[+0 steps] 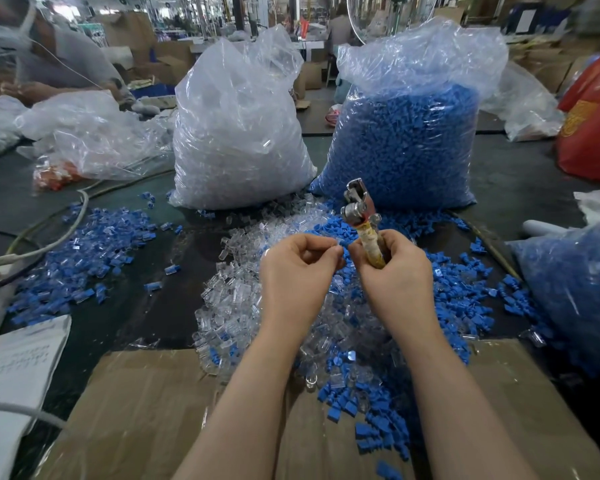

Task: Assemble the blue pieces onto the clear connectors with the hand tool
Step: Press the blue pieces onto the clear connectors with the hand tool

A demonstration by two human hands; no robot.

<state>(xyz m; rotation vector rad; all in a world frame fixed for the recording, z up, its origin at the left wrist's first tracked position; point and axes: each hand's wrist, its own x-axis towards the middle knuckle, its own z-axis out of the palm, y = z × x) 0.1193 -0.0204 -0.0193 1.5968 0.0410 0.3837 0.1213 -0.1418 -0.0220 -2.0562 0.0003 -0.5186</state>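
My right hand [394, 268] grips the taped handle of a metal hand tool [359, 211], whose jaws point up and away from me. My left hand [298, 265] is beside it with curled fingers, pinching a small clear connector [336, 241] at the fingertips near the tool handle. Below both hands lies a heap of loose clear connectors [232, 306] mixed with loose blue pieces [461, 299]. A spread of assembled blue-and-clear parts [84, 258] lies on the left of the table.
A tall bag of clear connectors [236, 133] and a bag of blue pieces [406, 140] stand behind the heap. Another blue-filled bag [575, 289] is at right. Cardboard [153, 410] covers the near edge; paper [18, 368] and cables [49, 237] lie left. Another person [49, 60] works at back left.
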